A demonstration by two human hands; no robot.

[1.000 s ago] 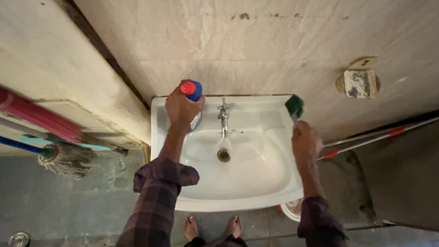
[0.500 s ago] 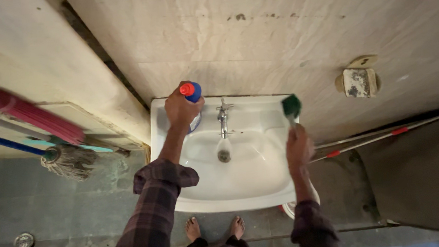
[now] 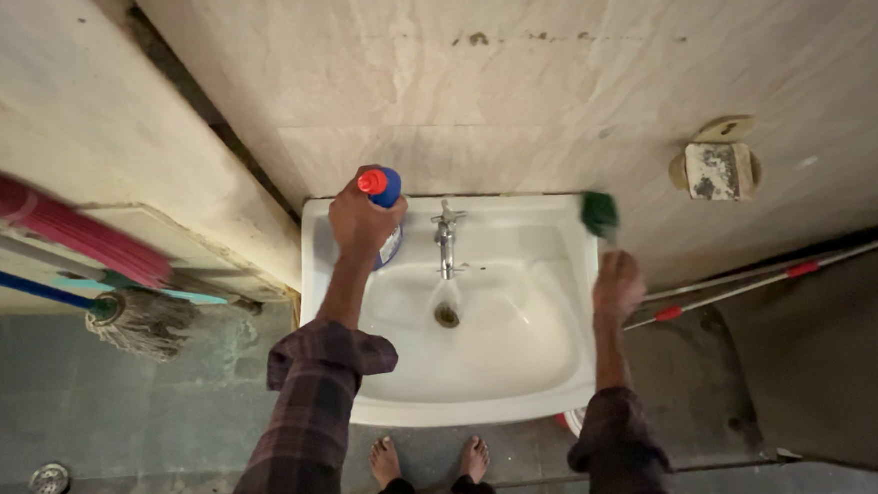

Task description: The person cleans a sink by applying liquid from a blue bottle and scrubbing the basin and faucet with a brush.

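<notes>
Change over the last second: right hand (image 3: 618,284) with the green brush (image 3: 599,213) swings in over the sink's right ledge, then back out. Brush head now sits at the back right corner of the sink (image 3: 565,366), right at the rim by the wall; half a second ago it was further left, over the ledge. Reads like short scrubbing strokes along that edge, not a reposition. Left hand (image 3: 363,221) barely shifts.

Grips:
- Left hand: fingers wrapped tight around the blue bottle (image 3: 386,192), red cap up. Bottle upright on the back left ledge, just left of the tap (image 3: 446,235). Can't tell whether it's resting on the ledge or lifted slightly.
- Right hand: fingers closed around the brush handle, head pointing away toward the wall.

Containers:
- Sink: white basin, no standing water visible. Thin stream or wet patch from the tap down to the drain (image 3: 447,316); can't tell if water is running. Nothing else lying in the bowl.
- Bottle: opaque, fill level not visible. Cap looks on.
- Round white thing on the floor under the sink's right front edge, mostly hidden; contents unknown.

Around: mops (image 3: 132,318) leaning against the left wall, floor drain (image 3: 49,482) lower left, wall fitting (image 3: 717,167) on the right, bare feet under the sink.
</notes>
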